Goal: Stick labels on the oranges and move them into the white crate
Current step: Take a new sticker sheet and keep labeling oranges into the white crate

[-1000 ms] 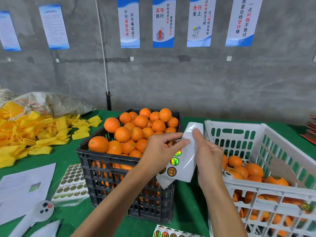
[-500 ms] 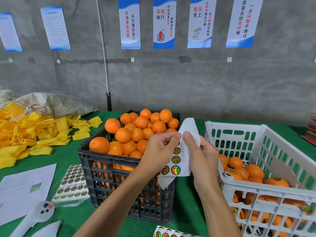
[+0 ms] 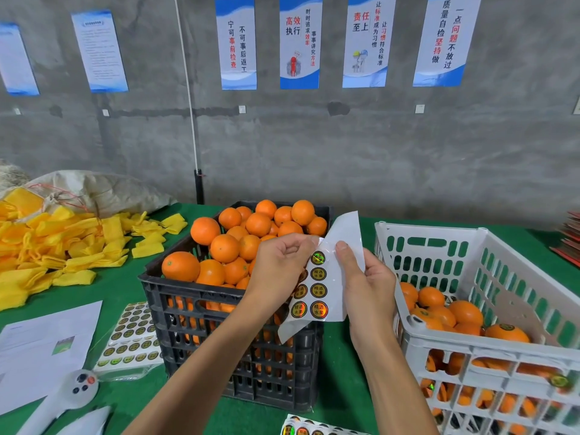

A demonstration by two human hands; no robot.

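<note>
Yellow foam: a heap of soft fruit sleeves (image 3: 53,246) lies at your far left on the green table (image 3: 113,287).
Spare labels: a full label sheet (image 3: 131,337) lies flat beside the black crate, near a printed paper (image 3: 44,346).
Source: black crate (image 3: 219,324), centre, heaped with unlabelled oranges (image 3: 248,233).
Left hand (image 3: 276,271): your fingers are curled, tips pinching at the top edge of the held sheet, apparently lifting a label; whether one has come free, you cannot tell.
Held sheet (image 3: 326,284): thin glossy backing paper, floppy, bent back at the top; two columns of round labels (image 3: 318,290) remain on it.
Right hand (image 3: 367,287): thumb and fingers pinch the sheet's right side, steadying it.
Destination: white crate (image 3: 470,246), right, partly filled with labelled fruit.
Handling, labels: light, tacky, prone to folding on themselves; take each by its rim with a fingertip.
Handling, oranges: firm, round, apt to roll; cup one from the top of the heap, press the label on the smooth skin.
</note>
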